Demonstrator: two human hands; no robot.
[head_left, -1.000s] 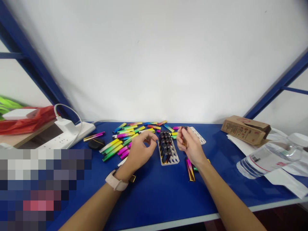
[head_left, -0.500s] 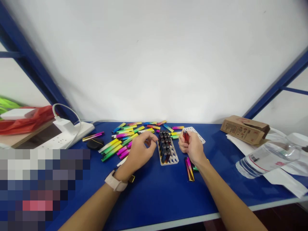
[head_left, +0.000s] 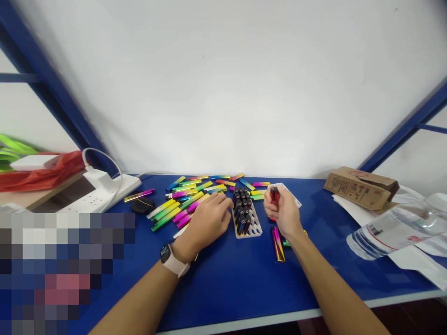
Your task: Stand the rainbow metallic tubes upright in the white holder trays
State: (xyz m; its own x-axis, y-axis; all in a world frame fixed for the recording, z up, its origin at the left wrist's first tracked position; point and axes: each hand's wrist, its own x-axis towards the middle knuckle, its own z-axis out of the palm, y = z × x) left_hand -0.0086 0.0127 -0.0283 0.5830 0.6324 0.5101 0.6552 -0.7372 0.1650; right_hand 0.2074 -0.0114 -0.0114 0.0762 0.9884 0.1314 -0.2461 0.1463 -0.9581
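My right hand (head_left: pixel 284 211) is closed around a red tube with a dark tip (head_left: pixel 274 194), held upright above the blue table (head_left: pixel 223 288). My left hand (head_left: pixel 211 216), back turned up and fingers curled, is beside a white perforated tray (head_left: pixel 252 229); its fingertips come close to the tray's left side, and whether they hold anything is hidden. Several dark-topped tubes (head_left: pixel 241 209) stand upright in the tray. Shiny coloured tubes (head_left: pixel 167 215) lie scattered left of and behind my left hand. A pink and gold tube (head_left: pixel 278 245) lies below my right hand.
A second white tray (head_left: pixel 296 197) is partly behind my right hand. On the right are a brown box (head_left: pixel 361 187), white papers (head_left: pixel 349 211) and a clear bottle (head_left: pixel 391 228). A black pouch (head_left: pixel 142 205) and a white power strip (head_left: pixel 87 202) are at the left.
My left hand has turned palm down, its pinched finger shape now hidden. My right hand still holds the red tube, tilted slightly differently. The whole view has shifted a little.
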